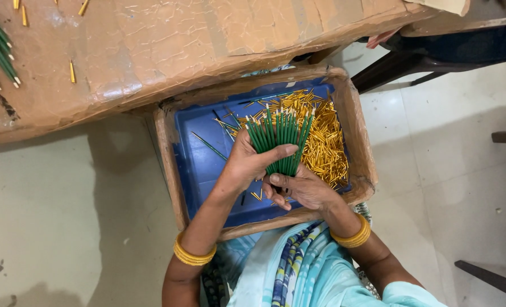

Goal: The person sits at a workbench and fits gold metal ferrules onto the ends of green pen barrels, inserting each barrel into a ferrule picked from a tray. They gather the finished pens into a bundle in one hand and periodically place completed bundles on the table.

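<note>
Green thin sticks [281,139], fanned in a bundle, stand over the middle of the blue tray [199,165]. The left hand [253,162] wraps them, fingers curled tight and thumb pressed across the stems. The right hand [304,187] cups the bundle's lower end, fingers bent loosely beneath. Brass-coloured caps [324,148] heap along the tray's right edge, inside a cardboard box [167,165].

Green sticks [279,142] lower ends behind hands [253,165]

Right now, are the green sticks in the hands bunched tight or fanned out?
Fanned out. The green sticks spread apart at their far tips, while both hands, left hand and right hand, pinch them together at the near end.
</note>
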